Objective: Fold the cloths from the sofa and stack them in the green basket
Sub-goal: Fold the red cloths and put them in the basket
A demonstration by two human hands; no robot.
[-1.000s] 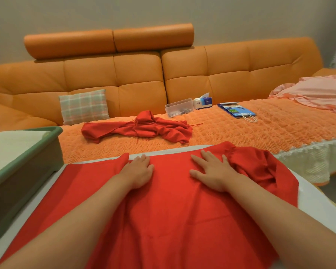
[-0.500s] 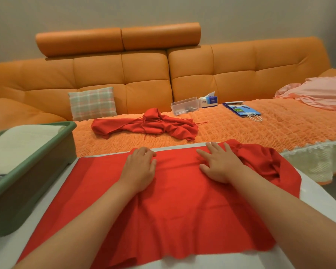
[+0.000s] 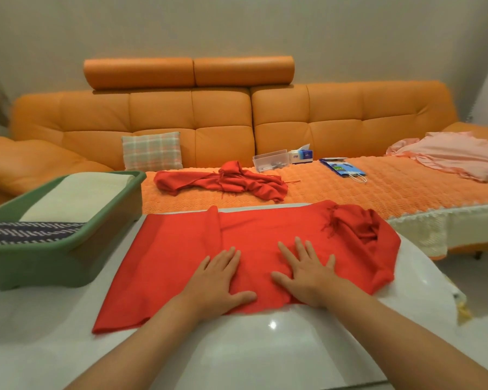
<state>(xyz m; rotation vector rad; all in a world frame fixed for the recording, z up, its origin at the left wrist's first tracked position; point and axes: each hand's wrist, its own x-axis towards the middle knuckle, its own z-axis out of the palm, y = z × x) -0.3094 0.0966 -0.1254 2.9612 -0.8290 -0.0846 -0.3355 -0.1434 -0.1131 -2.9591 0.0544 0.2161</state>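
A red cloth [image 3: 175, 257] lies spread on the white table [image 3: 265, 347], its right end bunched with a fringe. My left hand [image 3: 220, 280] and my right hand [image 3: 307, 274] press flat on the cloth near its front edge, fingers straight. A second red cloth [image 3: 223, 182] lies crumpled on the orange sofa [image 3: 223, 122] behind. The green basket [image 3: 68, 249] stands at the table's left and holds a folded cream cloth [image 3: 76, 195] and a dark striped cloth [image 3: 26, 232].
A plaid cushion [image 3: 152, 150] leans on the sofa back. A clear box [image 3: 271, 160], a tissue box [image 3: 302, 154] and a blue paper bag [image 3: 343, 167] sit on the seat. A pink cloth [image 3: 457, 159] lies at the far right.
Both hands have slid back toward me across the red cloth, from its far edge to near its front edge. The view has pulled back, so more of the table and basket shows.
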